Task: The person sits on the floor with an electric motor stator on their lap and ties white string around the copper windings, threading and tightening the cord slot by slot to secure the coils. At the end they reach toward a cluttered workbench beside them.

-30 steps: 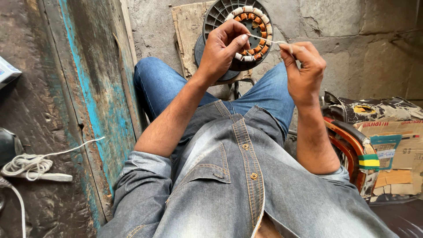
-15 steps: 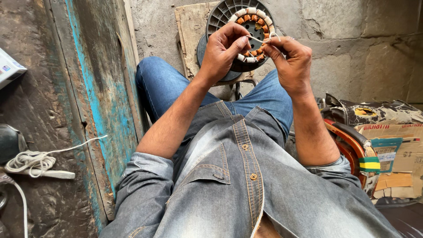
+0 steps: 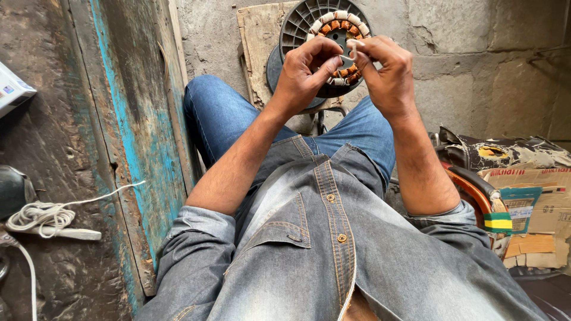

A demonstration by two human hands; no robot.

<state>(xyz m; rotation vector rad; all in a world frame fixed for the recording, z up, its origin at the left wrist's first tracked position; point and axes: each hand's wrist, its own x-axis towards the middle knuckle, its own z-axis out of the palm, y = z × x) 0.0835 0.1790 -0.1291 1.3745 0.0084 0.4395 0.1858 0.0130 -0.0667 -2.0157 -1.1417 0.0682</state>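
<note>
Wooden board, leaning against the wall. Round fan motor stator, propped over the knees, coil ring facing the person. Left hand pinches its lower rim; right hand grips a thin white strip upright against the coils.

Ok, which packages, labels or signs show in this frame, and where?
Small box: left edge, white with blue side.
Cardboard boxes: right edge, brown, flattened, stacked.
Teal label: on that cardboard, rectangular.
Striped tape: green and yellow band, beside the label.
No screens.
</note>
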